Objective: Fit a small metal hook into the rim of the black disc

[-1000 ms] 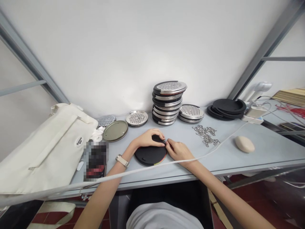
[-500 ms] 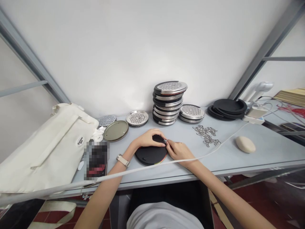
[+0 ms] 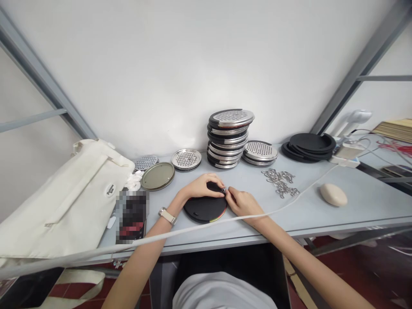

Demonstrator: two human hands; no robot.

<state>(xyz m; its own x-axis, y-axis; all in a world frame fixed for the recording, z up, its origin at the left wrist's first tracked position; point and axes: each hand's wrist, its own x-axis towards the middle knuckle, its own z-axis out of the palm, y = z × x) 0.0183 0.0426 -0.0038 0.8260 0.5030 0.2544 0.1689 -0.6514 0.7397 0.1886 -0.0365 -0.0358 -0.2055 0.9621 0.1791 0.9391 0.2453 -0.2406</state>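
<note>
A black round disc (image 3: 206,209) lies on the table in front of me, with a thin red and yellow strip along part of its rim. My left hand (image 3: 206,187) grips its far side, thumb on top and fingers curled round the edge. At the disc's right edge, my right hand (image 3: 242,203) pinches a small metal clip (image 3: 224,189), mostly hidden by the fingertips. Loose metal clips (image 3: 280,182) lie in a pile to the right. Behind the hands stands a tall stack of round grater plates with black rims (image 3: 228,139).
A shorter grater stack (image 3: 260,152), black discs (image 3: 309,147) and a beige oval object (image 3: 333,195) are on the right. Leftward are a single grater plate (image 3: 186,159), olive lids (image 3: 157,176), a phone-like blurred item and a cream bag (image 3: 74,206). A white cable (image 3: 193,229) crosses in front.
Both hands stay at the disc's right edge. My right fingertips have shifted very slightly at the clip. The whole view has moved a little.
</note>
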